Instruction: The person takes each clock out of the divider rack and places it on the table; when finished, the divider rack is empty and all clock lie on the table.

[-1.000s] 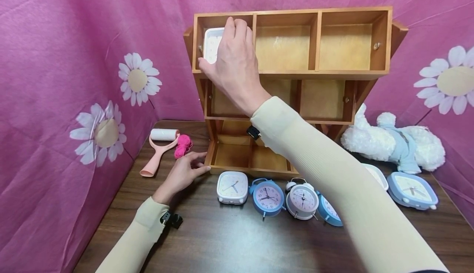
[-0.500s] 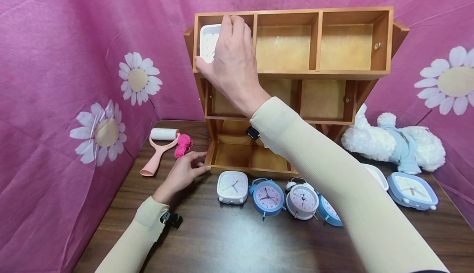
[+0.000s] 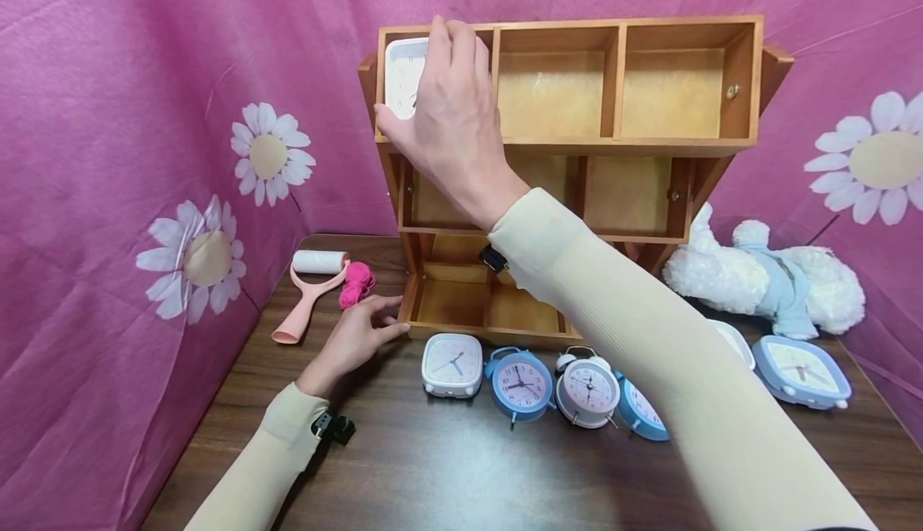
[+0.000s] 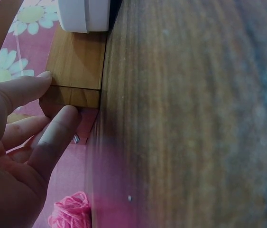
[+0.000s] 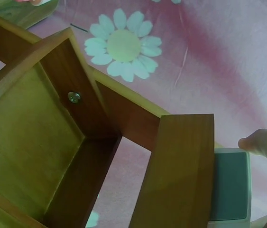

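My right hand (image 3: 457, 106) reaches up and grips a white square alarm clock (image 3: 404, 74) at the top-left compartment of a wooden shelf (image 3: 570, 145). Fingers and thumb span the clock, hiding its right half. From the right wrist, the clock's grey back (image 5: 229, 185) shows beside a wooden panel, with the thumb on its edge. Low down, my left hand (image 3: 358, 337) holds the shelf's bottom-left corner, thumb and fingers set against the wood (image 4: 71, 96). A second white square clock (image 3: 452, 364) stands just right of that hand, in front of the bottom compartment.
Blue and white twin-bell clocks (image 3: 521, 384) line the table before the shelf. A blue square clock (image 3: 802, 371) and a white plush toy (image 3: 764, 271) are at the right. A pink lint roller (image 3: 310, 299) and pink yarn (image 3: 356, 284) lie left. My right forearm covers part of the row.
The white clock in my right hand has shifted slightly left and up within the top-left compartment. My left hand has stayed at the shelf's corner.
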{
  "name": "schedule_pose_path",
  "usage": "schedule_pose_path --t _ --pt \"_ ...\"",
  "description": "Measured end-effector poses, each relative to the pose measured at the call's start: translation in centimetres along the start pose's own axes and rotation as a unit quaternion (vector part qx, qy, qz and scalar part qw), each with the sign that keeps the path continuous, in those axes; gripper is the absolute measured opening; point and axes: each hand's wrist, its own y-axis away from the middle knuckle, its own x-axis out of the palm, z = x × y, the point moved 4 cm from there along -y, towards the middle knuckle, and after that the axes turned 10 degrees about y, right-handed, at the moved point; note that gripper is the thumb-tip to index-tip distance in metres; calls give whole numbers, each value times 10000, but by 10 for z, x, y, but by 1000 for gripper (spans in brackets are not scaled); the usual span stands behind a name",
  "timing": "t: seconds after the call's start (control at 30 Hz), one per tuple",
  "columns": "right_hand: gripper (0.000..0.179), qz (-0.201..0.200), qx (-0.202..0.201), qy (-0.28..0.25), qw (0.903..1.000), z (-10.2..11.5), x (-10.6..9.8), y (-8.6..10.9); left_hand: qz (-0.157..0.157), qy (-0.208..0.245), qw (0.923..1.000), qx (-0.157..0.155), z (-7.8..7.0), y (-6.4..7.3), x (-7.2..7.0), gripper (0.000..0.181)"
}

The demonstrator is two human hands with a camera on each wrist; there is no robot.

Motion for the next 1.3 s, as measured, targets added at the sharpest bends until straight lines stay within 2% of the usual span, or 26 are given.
schedule_pose_path --t 0.1,0.13,0.23,0.33,0.37,0.53,0.57,0.6,0.77,0.8,0.83,1.0,1.07,1.13,1.23,1.3 --pt "103 -53 -24 -56 10000 0 -3 0 -14 -73 10000 -11 0 0 0 56" --pt "103 -62 -30 -71 10000 0 -4 0 -3 -81 9999 -116 -7 1 -1 56" --pt "104 -52 -23 -107 9999 0 -7 0 51 -90 9995 -284 -17 3 -2 54" --pt "104 -19 -1 -186 9998 0 -10 0 43 -140 9993 -334 -21 4 -3 53" --pt "104 -3 9 -223 9998 -1 -11 1 -4 -134 9996 -248 -16 4 -2 53" --pt "105 61 5 -367 9993 -3 -17 6 -51 9 10000 3 -14 5 -3 55" --pt "105 73 -4 -394 9992 -4 -19 7 -89 50 9999 99 -8 4 -2 56" --pt "105 71 -20 -421 9991 -4 -20 9 -40 42 10000 43 -12 5 -3 56" --pt "106 25 -112 -567 9983 -9 -28 19 11 -63 9999 -160 -15 4 -1 54" --pt "105 -23 -142 -609 9980 -11 -29 21 58 -111 9996 -254 -22 5 -2 54" --pt "105 -74 -166 -650 9977 -12 -31 23 51 -116 9995 -273 -22 5 -2 53" --pt "101 -415 -348 -893 9945 -18 -38 35 -27 46 10000 17 -9 3 -2 55" --pt "100 -513 -414 -947 9933 -21 -40 41 -17 98 9998 158 5 0 0 56" --pt "99 -589 -458 -983 9923 -25 -42 47 16 38 9999 92 15 -3 1 58" --pt "99 -707 -550 -974 9912 -31 -45 54 40 62 9999 154 30 -6 3 60" --pt "100 -798 -615 -987 9900 -35 -48 59 47 96 9999 105 29 -6 2 61"
